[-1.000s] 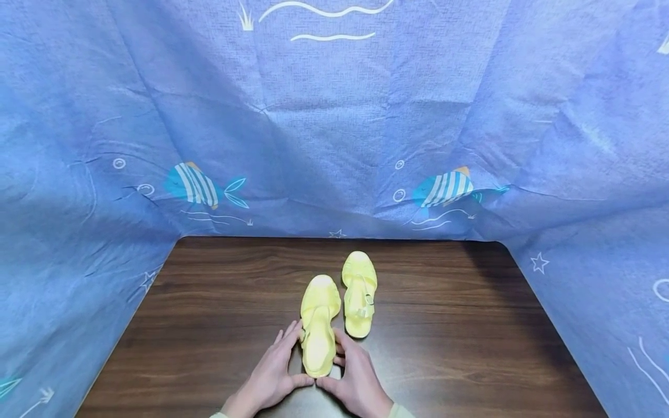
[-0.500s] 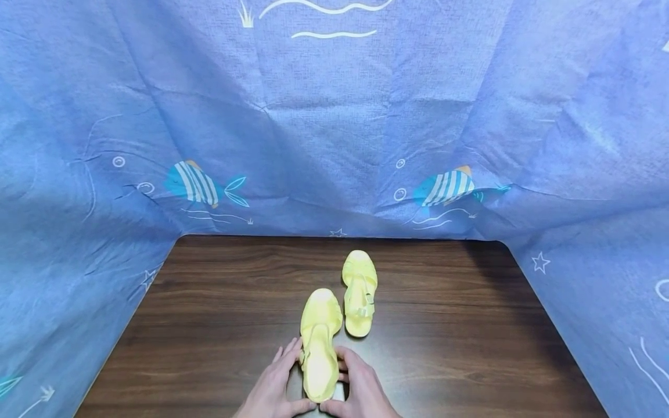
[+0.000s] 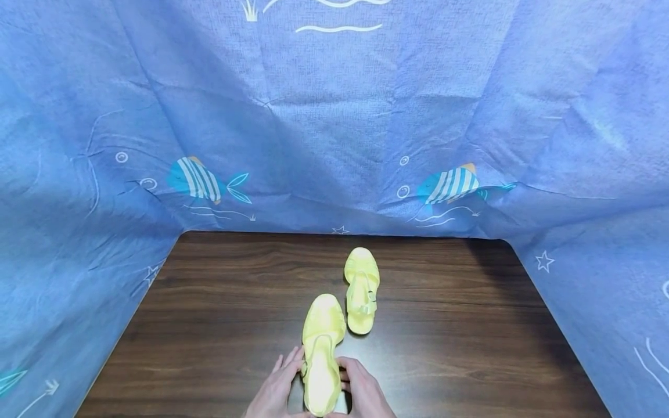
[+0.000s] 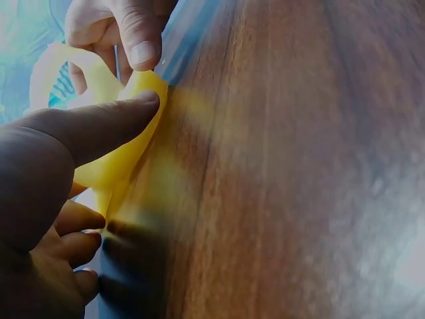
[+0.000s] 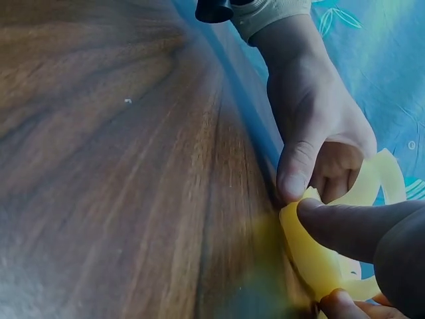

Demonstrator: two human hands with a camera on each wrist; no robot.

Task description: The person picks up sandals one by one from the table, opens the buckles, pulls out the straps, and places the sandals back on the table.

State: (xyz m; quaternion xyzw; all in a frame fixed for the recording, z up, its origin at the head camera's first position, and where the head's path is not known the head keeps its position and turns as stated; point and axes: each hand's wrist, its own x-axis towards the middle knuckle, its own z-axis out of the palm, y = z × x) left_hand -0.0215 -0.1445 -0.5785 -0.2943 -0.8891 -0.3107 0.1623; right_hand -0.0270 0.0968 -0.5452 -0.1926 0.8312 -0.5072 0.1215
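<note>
Two yellow jelly sandals are in the head view. The nearer sandal (image 3: 322,348) points its toe away from me, its heel between my two hands. My left hand (image 3: 276,388) grips its left side, with the thumb at the heel. On the other side my right hand (image 3: 363,390) holds the heel likewise. Both wrist views show the two thumbs pressing the back of the yellow heel (image 4: 126,156), close over the table, with fingers curled along the sides. The second sandal (image 3: 361,290) lies farther off and slightly right, its strap and buckle on top, touched by neither hand.
The dark wood-grain table (image 3: 449,331) has rounded far corners. A blue cloth (image 3: 334,133) printed with fish hangs behind it and along both sides. A dark rounded object (image 5: 214,10) sits at the left wrist in the right wrist view.
Both hands have drawn the nearer sandal back toward the person, away from the far sandal. The far sandal stays in place on the table. The head view has shifted slightly.
</note>
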